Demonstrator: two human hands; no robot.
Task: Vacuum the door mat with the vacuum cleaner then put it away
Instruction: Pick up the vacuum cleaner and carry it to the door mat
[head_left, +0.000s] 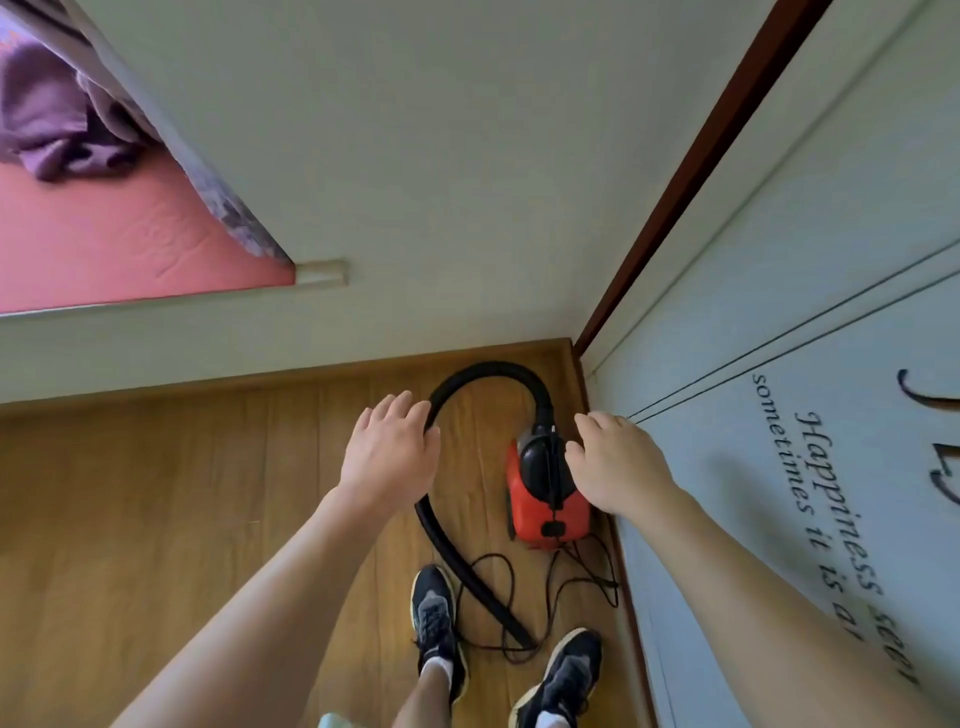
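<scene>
A small red and black vacuum cleaner (545, 501) stands on the wooden floor in the corner, close to the right wall. Its black hose (488, 371) arcs up from the top and loops back down past my feet. The thin black power cord (566, 582) lies in loose loops behind it. My left hand (389, 454) hovers over the left side of the hose loop, fingers relaxed, holding nothing. My right hand (618, 462) hovers just right of the vacuum's handle, fingers loosely bent, holding nothing. No door mat is in view.
A pale wall (415, 182) runs ahead and a white door with black lettering (831, 467) stands at the right, edged by a dark brown frame (691, 171). A pink surface with purple cloth (78, 130) is at upper left. My two shoes (436, 623) stand behind the vacuum.
</scene>
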